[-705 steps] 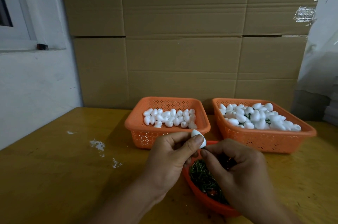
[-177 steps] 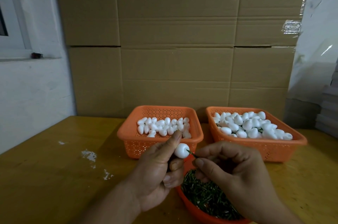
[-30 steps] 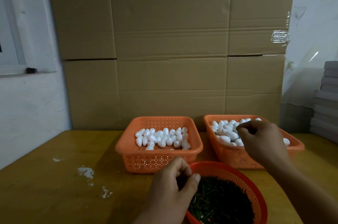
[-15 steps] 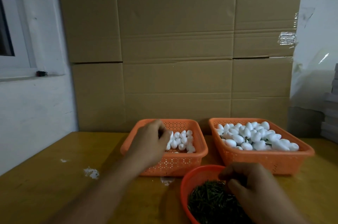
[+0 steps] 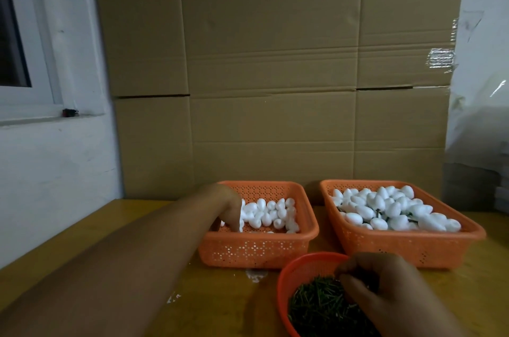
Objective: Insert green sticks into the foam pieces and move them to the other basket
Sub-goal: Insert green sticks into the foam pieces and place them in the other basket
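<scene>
My left hand (image 5: pixel 226 205) reaches into the left orange basket (image 5: pixel 256 251), fingertips pointing down among the plain white foam pieces (image 5: pixel 271 215); whether it holds one is hidden. My right hand (image 5: pixel 385 290) hovers over the round red bowl (image 5: pixel 283 281) of green sticks (image 5: pixel 316 306), its fingers curled and the tips bunched at the top of the pile. A pinched stick cannot be made out. The right orange basket (image 5: pixel 399 248) is heaped with foam pieces (image 5: pixel 385 207), green sticks showing between them.
Everything stands on a yellow wooden table (image 5: pixel 220 306) with white foam crumbs (image 5: pixel 254 276) in front of the left basket. Tall cardboard boxes (image 5: pixel 275 88) rise right behind the baskets. A white wall (image 5: pixel 55 171) with a window lies to the left.
My left hand has dipped deeper into the left basket, fingers now down among the foam pieces. My right hand stays over the bowl of sticks, after leaving the right basket a second ago.
</scene>
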